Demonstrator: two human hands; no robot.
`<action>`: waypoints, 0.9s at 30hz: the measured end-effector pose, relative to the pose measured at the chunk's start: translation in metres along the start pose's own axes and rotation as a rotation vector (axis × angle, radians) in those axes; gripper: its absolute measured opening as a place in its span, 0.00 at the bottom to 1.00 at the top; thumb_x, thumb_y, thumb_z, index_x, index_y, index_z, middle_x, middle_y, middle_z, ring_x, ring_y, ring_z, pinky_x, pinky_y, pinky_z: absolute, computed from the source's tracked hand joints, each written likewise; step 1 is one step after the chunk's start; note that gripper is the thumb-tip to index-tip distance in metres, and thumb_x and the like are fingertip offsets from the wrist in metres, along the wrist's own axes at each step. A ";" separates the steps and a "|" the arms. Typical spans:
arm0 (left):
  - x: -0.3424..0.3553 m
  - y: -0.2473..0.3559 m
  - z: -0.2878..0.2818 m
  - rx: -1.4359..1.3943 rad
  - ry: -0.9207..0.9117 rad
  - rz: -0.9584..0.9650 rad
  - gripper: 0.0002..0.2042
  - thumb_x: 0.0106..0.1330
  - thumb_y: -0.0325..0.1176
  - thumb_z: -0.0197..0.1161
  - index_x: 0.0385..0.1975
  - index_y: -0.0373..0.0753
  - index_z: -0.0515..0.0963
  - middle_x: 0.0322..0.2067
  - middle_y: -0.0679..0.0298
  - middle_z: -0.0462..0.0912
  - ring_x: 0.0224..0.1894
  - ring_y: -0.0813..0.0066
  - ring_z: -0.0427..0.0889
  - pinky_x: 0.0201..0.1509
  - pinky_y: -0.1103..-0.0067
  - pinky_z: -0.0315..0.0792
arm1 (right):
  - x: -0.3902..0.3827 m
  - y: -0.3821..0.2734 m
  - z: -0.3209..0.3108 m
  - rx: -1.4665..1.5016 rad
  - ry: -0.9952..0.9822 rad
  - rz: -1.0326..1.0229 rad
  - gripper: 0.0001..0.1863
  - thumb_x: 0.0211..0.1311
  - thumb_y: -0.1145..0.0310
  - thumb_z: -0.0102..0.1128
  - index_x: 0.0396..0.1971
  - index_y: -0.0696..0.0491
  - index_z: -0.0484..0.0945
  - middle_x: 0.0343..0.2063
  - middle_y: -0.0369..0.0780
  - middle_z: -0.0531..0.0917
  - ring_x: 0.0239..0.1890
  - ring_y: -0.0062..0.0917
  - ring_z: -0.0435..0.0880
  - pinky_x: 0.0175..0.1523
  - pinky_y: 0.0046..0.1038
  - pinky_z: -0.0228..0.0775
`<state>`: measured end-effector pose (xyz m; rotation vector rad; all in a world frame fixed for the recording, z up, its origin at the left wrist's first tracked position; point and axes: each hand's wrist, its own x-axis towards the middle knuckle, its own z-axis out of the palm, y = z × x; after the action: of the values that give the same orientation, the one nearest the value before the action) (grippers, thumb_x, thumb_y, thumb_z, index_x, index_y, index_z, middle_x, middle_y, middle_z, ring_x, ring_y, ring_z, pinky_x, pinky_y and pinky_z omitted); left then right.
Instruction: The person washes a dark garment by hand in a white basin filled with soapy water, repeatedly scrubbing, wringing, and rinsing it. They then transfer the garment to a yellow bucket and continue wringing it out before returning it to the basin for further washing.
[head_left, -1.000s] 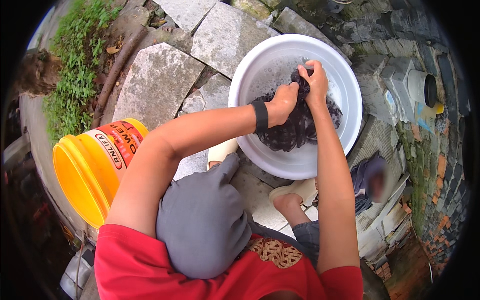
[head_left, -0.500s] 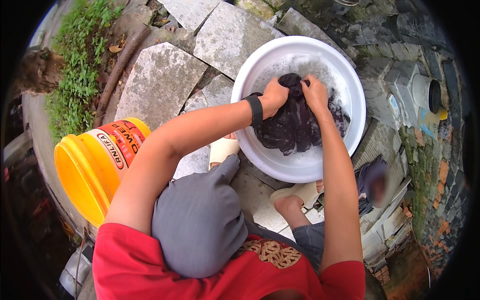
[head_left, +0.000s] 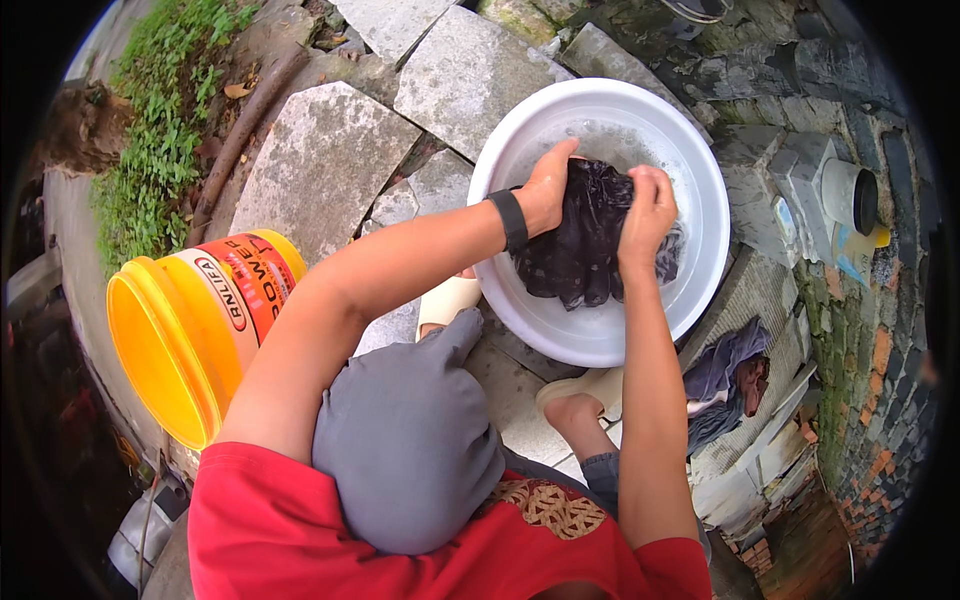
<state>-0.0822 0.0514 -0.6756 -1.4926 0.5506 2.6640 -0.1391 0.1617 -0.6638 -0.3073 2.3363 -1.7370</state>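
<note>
A dark, wet garment (head_left: pixel 583 245) is held up in folds over a white plastic basin (head_left: pixel 590 348) of sudsy water. My left hand (head_left: pixel 547 188), with a black band on the wrist, grips its left side; the thumb shows on top, and the other fingers are hidden by the cloth. On the right edge, my right hand (head_left: pixel 650 215) pinches the fabric with bent fingers. The garment's lower part hangs into the basin, between my two forearms. What kind of garment it is cannot be made out.
A yellow bucket (head_left: pixel 185 345) lies tipped on its side at left. Crumpled clothes (head_left: pixel 728 375) rest on a ridged slab at right. Beyond them, a container with a dark rim (head_left: pixel 850 195) stands by the brick wall (head_left: pixel 865 400). Stone slabs (head_left: pixel 320 165) pave the ground.
Both hands have spread apart, stretching the bunched garment wider between them. My right hand has shifted slightly right and down. The clothes at right now show more fully.
</note>
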 end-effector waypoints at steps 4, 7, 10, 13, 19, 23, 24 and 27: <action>0.031 -0.011 -0.011 -0.140 -0.268 -0.269 0.25 0.62 0.58 0.48 0.37 0.38 0.72 0.35 0.56 0.77 0.41 0.68 0.72 0.49 0.77 0.64 | -0.031 -0.013 0.030 -0.172 -0.219 -0.353 0.07 0.53 0.72 0.60 0.22 0.58 0.73 0.19 0.43 0.74 0.23 0.35 0.73 0.31 0.30 0.66; 0.006 -0.023 0.003 0.215 -0.171 0.032 0.19 0.65 0.49 0.46 0.36 0.38 0.72 0.33 0.59 0.74 0.36 0.71 0.71 0.45 0.76 0.64 | 0.006 0.022 0.028 -0.362 -0.076 -0.400 0.13 0.56 0.65 0.59 0.18 0.59 0.75 0.15 0.46 0.73 0.17 0.35 0.70 0.26 0.31 0.63; 0.000 -0.038 0.013 0.367 0.035 0.053 0.14 0.66 0.41 0.44 0.38 0.39 0.73 0.32 0.64 0.74 0.35 0.73 0.71 0.39 0.77 0.65 | 0.026 0.026 0.020 -0.316 -0.051 -0.073 0.14 0.57 0.64 0.57 0.19 0.59 0.76 0.16 0.46 0.75 0.16 0.33 0.70 0.27 0.31 0.63; 0.012 -0.028 -0.005 0.621 -0.198 0.128 0.15 0.68 0.39 0.40 0.38 0.37 0.72 0.36 0.60 0.75 0.39 0.68 0.72 0.42 0.75 0.66 | -0.006 0.000 0.024 -0.327 -0.066 -0.274 0.14 0.56 0.66 0.58 0.18 0.60 0.75 0.16 0.46 0.75 0.16 0.31 0.69 0.26 0.30 0.63; -0.031 -0.020 0.011 0.437 -0.089 -0.008 0.16 0.65 0.40 0.48 0.41 0.34 0.73 0.43 0.59 0.74 0.42 0.73 0.72 0.45 0.75 0.65 | 0.014 0.012 0.020 -0.212 -0.057 -0.180 0.17 0.56 0.68 0.58 0.14 0.62 0.68 0.09 0.45 0.65 0.14 0.24 0.59 0.22 0.29 0.58; -0.025 -0.019 0.012 0.453 -0.122 0.127 0.13 0.64 0.37 0.46 0.33 0.33 0.73 0.31 0.60 0.75 0.34 0.73 0.72 0.38 0.75 0.67 | -0.008 -0.012 0.017 -0.240 -0.018 -0.248 0.14 0.56 0.69 0.57 0.16 0.62 0.72 0.11 0.45 0.67 0.14 0.26 0.61 0.22 0.29 0.58; -0.011 -0.020 0.005 0.343 -0.200 0.148 0.13 0.65 0.36 0.43 0.29 0.33 0.73 0.28 0.60 0.75 0.30 0.71 0.72 0.36 0.74 0.66 | -0.026 -0.028 0.021 -0.237 -0.064 -0.400 0.13 0.55 0.71 0.57 0.15 0.61 0.69 0.13 0.45 0.68 0.14 0.29 0.64 0.22 0.30 0.58; -0.001 -0.018 -0.006 0.526 -0.218 0.112 0.16 0.66 0.40 0.45 0.35 0.32 0.72 0.34 0.60 0.76 0.37 0.73 0.73 0.41 0.75 0.66 | -0.027 -0.010 0.020 -0.236 -0.164 -0.545 0.18 0.53 0.71 0.60 0.13 0.58 0.61 0.13 0.46 0.66 0.16 0.37 0.66 0.23 0.31 0.59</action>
<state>-0.0728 0.0659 -0.6827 -1.0365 1.2229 2.4304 -0.1068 0.1487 -0.6590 -1.1738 2.4830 -1.5442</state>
